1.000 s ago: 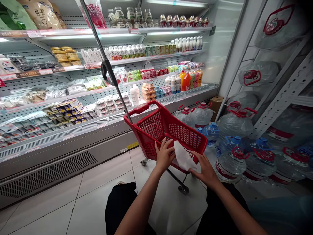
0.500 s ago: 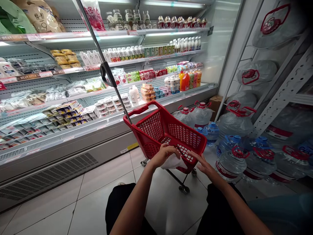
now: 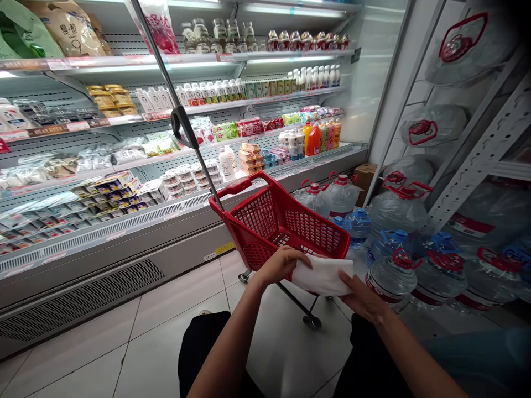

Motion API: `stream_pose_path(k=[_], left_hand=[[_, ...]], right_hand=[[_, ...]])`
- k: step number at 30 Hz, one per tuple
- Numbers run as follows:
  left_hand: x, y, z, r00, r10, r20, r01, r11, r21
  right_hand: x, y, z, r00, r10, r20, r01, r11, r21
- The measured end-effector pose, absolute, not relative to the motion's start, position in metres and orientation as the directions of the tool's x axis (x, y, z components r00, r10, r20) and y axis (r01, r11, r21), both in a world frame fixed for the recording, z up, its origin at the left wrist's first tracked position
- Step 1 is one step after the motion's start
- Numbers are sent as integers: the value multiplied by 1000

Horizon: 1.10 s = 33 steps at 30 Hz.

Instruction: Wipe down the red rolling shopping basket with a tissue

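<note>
A folded white cloth (image 3: pixel 321 276) is stretched between my two hands, over the near end of a red shopping basket cart (image 3: pixel 286 213). My left hand (image 3: pixel 283 264) grips its left end, thumb and fingers closed on it. At the right end, my right hand (image 3: pixel 360 293) pinches the cloth, with some fingers hidden behind it. The basket is red plastic with grid walls, set on a wheeled frame, and its long metal handle pole (image 3: pixel 182 119) rises to the upper left. Part of the near rim is covered by the cloth and my hands.
A lit refrigerated display (image 3: pixel 186 221) with dairy and drinks runs along the left and back. Large water bottles (image 3: pixel 392 276) stand on the floor at right, beside a white perforated rack post (image 3: pixel 477 160). Pale floor tiles (image 3: pixel 174 331) lie below.
My right hand has come from the basket's right rim to the cloth and taken hold of its right end. The cloth, bunched in my left hand before, is now spread out flat.
</note>
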<state>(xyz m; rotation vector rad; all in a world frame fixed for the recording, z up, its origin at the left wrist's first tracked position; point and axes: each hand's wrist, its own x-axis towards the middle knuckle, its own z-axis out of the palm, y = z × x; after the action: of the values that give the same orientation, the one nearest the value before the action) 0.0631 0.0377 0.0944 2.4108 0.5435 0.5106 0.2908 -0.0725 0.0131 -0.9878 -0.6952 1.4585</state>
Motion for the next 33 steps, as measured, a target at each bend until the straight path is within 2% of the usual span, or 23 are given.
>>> stream_pose_path(k=[2,4,6,7,8,10,12,14,19,23,26,30,33], left_hand=[[62,38,93,830,500,247,276,-753,598],[55,43,89,796,538,278,349,-783,516],[42,52,81,751,587,302,478,-799,366],[35,57,76,729,612,308,549,-790,272],[29,63,69,702,639,313,616,-766,182],[21,74,55,660,676,328,701,-711,55],[20,80,42,623,691,365,744,-668,-6],[23,83,33,594,691,412,768,-639,-35],[35,83,27,567,696,440,790,-610,-54],[51,78,26,512,736,443,820,-572,2],[68,69,26,480,763,433,824,-561,75],[88,52,23,476,763,438,803,-580,137],[92,41,20,533,700,475,753,-649,112]], right_hand=[[294,-71,12,67,971,-231,-453,-177,-874],[304,-68,10,308,927,-215,-377,-88,-922],[316,-67,7,590,804,-68,-131,13,-991],[321,-69,4,652,755,68,58,40,-998],[323,-71,-1,633,741,223,265,64,-962],[316,-77,-12,385,788,480,610,173,-773],[300,-83,-27,95,815,571,771,302,-560],[284,-84,-42,-23,830,557,827,329,-456],[289,-70,-60,-4,851,525,848,281,-449],[312,-54,-61,52,862,504,869,210,-449],[308,-45,-56,99,848,521,909,136,-395],[273,-30,-40,2,825,566,942,188,-277],[247,-16,-27,-89,816,571,946,249,-208]])
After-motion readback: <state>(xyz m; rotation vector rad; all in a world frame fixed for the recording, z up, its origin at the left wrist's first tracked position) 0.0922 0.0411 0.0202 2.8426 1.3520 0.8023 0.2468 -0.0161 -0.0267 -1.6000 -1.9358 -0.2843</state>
